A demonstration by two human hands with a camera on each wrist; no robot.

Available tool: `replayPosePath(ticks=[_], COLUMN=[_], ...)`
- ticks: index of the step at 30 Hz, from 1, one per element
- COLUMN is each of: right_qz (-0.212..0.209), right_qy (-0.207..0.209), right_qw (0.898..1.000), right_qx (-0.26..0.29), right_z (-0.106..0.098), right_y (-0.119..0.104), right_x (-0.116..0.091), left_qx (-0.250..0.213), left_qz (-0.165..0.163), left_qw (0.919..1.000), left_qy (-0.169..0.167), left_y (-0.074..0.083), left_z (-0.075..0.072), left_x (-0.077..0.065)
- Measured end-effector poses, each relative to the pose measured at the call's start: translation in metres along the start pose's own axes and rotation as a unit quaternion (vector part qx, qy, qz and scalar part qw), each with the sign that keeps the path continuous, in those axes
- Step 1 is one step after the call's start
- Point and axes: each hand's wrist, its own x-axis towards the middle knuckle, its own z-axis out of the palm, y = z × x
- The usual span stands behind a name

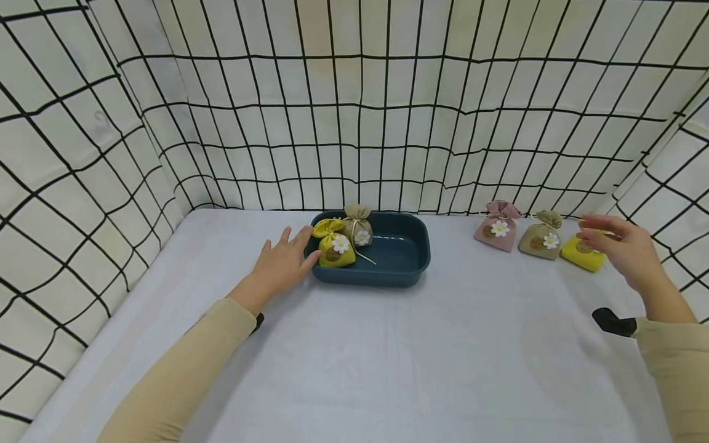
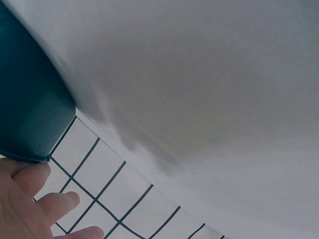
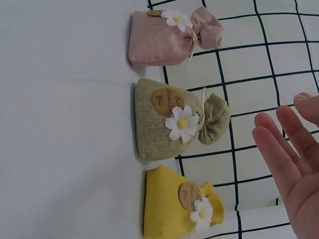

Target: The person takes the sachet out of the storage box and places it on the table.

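Note:
My left hand rests at the left rim of a dark blue rectangular tray, its fingers spread. In the left wrist view its fingertips touch the tray's edge. Beside the thumb, a yellow sachet with a white flower leans in the tray against a beige sachet. Over at the right, my right hand hovers with loosely bent fingers, holding nothing. Its fingers overlap a second yellow sachet in the head view. The right wrist view shows them apart from that yellow sachet.
Left of the right-hand yellow sachet stand an olive-beige sachet and a pink sachet, each with a white flower. A white cloth covers the table. White curtains with a black grid rise behind and at both sides.

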Motion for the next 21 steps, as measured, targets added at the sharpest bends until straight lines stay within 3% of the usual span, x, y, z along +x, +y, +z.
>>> replayPosePath(ticks=[7, 14, 21], right_qz=[-0.048, -0.075, -0.134], right_qy=[-0.010, -0.002, -0.017], right_qw=[0.998, 0.997, 0.989], right_qx=[0.049, 0.020, 0.064], right_z=[0.015, 0.034, 0.054], right_y=[-0.014, -0.034, -0.050], right_x=[0.000, -0.001, 0.003], left_qx=[0.000, -0.002, 0.001], left_qz=[0.001, -0.002, -0.004], left_qw=[1.0000, 1.0000, 1.0000], left_qy=[0.000, -0.004, -0.005], left_y=[0.000, 0.000, 0.000], left_z=[-0.001, -0.002, -0.002], left_x=[0.000, -0.001, -0.001])
